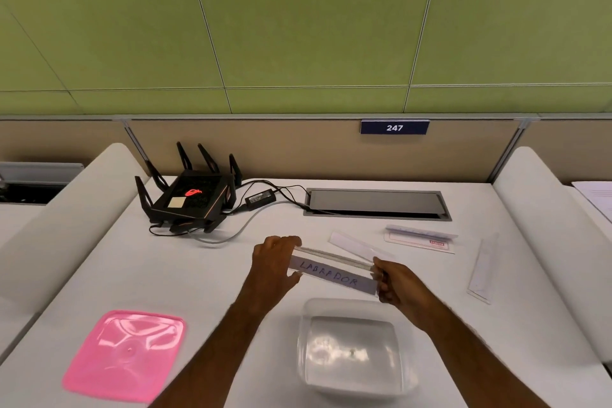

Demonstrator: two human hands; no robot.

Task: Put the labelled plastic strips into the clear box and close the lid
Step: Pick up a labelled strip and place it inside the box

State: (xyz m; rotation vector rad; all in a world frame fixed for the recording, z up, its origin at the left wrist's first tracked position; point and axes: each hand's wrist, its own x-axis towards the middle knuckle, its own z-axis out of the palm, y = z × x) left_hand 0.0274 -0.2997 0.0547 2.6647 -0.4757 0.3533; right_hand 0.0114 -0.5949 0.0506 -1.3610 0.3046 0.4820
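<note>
A clear plastic strip (332, 272) with a label reading "LABRADOR" is held by both ends above the white desk. My left hand (275, 267) grips its left end and my right hand (392, 281) grips its right end. The clear box (352, 349) stands open just below and in front of the strip, with nothing visible inside. Its pink lid (126, 354) lies flat on the desk at the lower left. Three more strips lie on the desk: one (356, 246) just behind the held strip, one (420, 237) further right, one (482, 270) at the far right.
A black router (190, 195) with antennas and its cables sits at the back left. A grey cable hatch (377, 204) is set into the desk at the back. White padded dividers (66, 219) flank the desk on both sides.
</note>
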